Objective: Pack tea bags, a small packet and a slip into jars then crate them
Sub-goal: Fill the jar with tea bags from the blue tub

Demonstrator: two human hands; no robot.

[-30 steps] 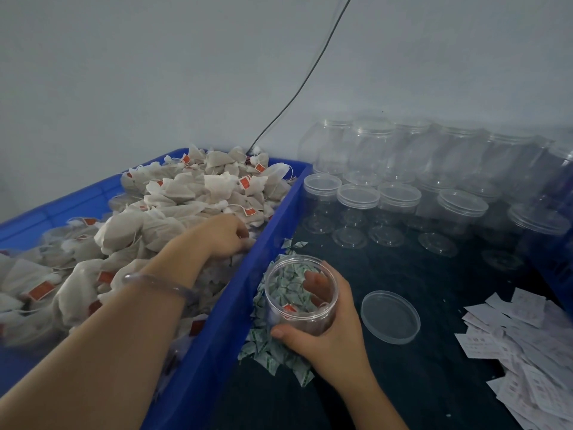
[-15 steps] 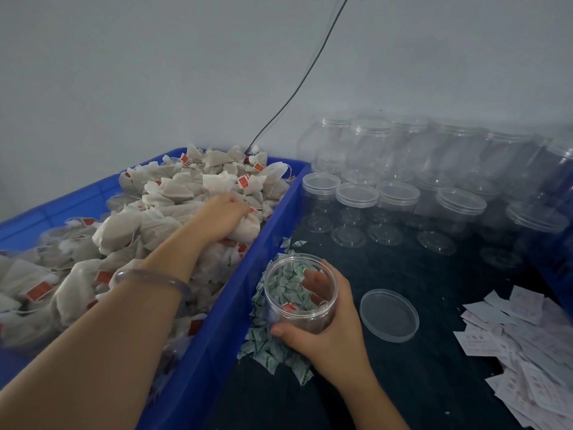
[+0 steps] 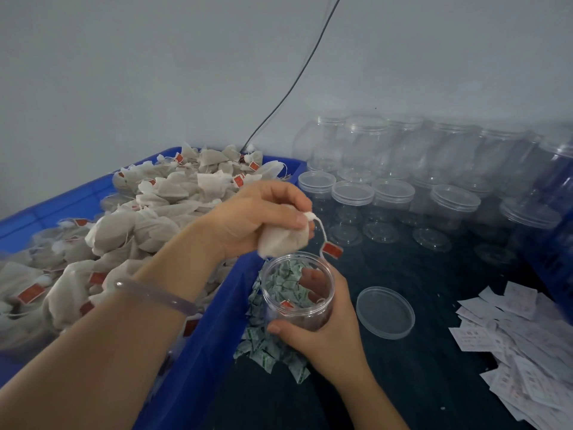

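The left hand (image 3: 260, 215) is clamping its fingers on a tea bag (image 3: 283, 240) just above the open jar (image 3: 297, 290); the right hand (image 3: 322, 330) is gripping that jar on the dark desk (image 3: 418, 383). The blue crate (image 3: 217, 321) is sitting at nine o'clock, slips (image 3: 527, 342) at four, the grey wall (image 3: 155, 72) at twelve.

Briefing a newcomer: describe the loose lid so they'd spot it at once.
Start at the blue crate of tea bags; beside it the right hand holds an open jar. The clear round lid lies flat right of it, alone, unlike lids capping the rear jars.

Packing workshop — tea-bag crate (image 3: 214, 346), jars (image 3: 393, 193)
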